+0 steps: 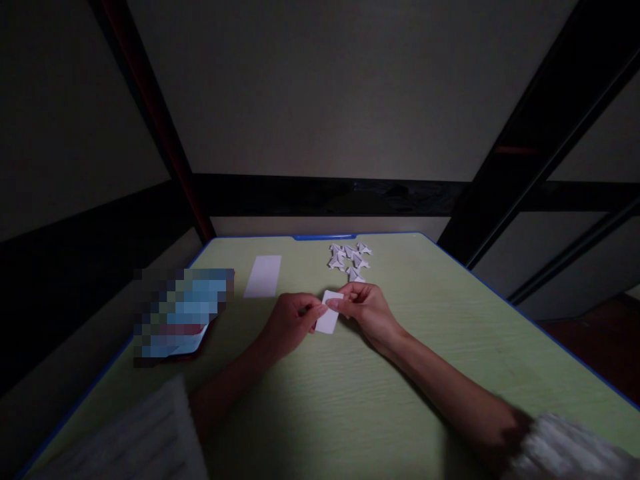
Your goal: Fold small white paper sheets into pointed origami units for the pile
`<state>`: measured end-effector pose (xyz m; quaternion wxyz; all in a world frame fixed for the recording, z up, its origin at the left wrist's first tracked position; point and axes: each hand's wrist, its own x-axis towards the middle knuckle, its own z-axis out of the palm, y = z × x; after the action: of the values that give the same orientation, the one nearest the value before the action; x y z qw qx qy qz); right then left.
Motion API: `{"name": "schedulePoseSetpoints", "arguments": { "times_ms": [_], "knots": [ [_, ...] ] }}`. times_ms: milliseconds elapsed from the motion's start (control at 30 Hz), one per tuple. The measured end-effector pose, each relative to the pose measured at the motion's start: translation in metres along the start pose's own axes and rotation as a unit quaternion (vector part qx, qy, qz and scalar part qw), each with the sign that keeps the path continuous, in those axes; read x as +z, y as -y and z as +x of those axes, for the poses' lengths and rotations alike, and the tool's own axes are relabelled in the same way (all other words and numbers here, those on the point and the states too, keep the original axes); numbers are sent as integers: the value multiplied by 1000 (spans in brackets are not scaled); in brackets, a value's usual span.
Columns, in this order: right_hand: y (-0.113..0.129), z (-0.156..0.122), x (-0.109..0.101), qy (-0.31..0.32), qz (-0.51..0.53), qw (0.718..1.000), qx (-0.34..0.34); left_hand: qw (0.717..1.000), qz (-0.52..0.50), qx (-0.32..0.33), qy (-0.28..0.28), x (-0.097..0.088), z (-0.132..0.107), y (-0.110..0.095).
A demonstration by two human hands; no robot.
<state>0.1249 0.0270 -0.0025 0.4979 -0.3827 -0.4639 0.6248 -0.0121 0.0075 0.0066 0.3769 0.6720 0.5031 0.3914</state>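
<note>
A small white piece of paper (328,321), rectangular in outline, is held between my two hands above the middle of the table. My left hand (295,319) pinches its left edge between thumb and fingers. On the upper right side, my right hand (369,310) grips it, the thumb lying across its face. Just beyond my right hand sits a group of several small folded white paper figures (353,260). Whether the held paper has folded layers I cannot tell.
A flat white paper sheet (263,276) lies left of the folded figures. At the left edge rests a tablet-like device (190,320), its screen blurred out. The light green table (400,400) has a blue rim, with a wall behind it.
</note>
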Motion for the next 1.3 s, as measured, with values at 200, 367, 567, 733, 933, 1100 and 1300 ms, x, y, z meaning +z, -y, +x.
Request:
{"name": "schedulePoseSetpoints", "arguments": {
  "times_ms": [200, 367, 567, 733, 933, 1100, 1300],
  "knots": [
    [0, -1, -2, 5, -40, 999, -31, 1000, -5, -2, 14, -1, 1, 1],
    [1, 0, -2, 24, -89, 993, -70, 997, -44, -17, 65, 0, 1, 3],
    [-2, 2, -3, 69, -81, 993, -59, 996, -78, -20, 36, 0, 0, 3],
    [-5, 0, -4, 105, -203, 970, -87, 995, -97, -25, 20, -1, 1, 2],
    [-2, -3, -1, 112, -251, 956, -98, 993, -115, -39, -1, -2, 4, 5],
    [-1, -3, -2, 148, -231, 956, -105, 992, -123, -27, -34, -4, 6, 8],
    [0, -7, 0, 102, -262, 952, -125, 987, -160, -28, -20, -2, 4, 8]
  ]
}}
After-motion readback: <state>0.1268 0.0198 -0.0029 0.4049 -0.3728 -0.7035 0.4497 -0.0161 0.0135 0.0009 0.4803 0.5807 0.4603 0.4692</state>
